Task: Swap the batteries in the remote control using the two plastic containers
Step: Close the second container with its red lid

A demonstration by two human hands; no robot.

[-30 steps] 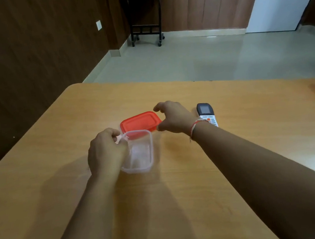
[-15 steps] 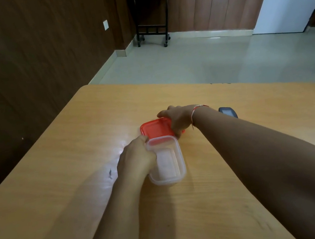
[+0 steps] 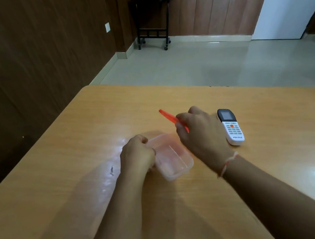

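While the left hand (image 3: pixel 137 155) clamps the near-left corner of the clear container (image 3: pixel 173 159), fingers curled and pressed onto its rim, the tub sits steady on the wooden table (image 3: pixel 75 152); judged purpose: to keep the light box from sliding as its cover comes away. Right hand (image 3: pixel 197 131) pinches the red lid (image 3: pixel 169 117) by one edge, lid tilted up and away, free end pointing off beyond the knuckles and clear of the tub. Held edge-on, probably to be set aside. Container: thin, translucent plastic, rectangular with rounded corners, faint pinkish tint, inside blurred; cannot tell whether batteries lie in it. Lid: flat, glossy, semi-clear red. Remote control (image 3: pixel 231 126) lies face up just right of the pinching hand, untouched; white body, dark screen end, rounded oblong. Tabletop is smooth laminate, glare patches showing. Second container not clearly in view.
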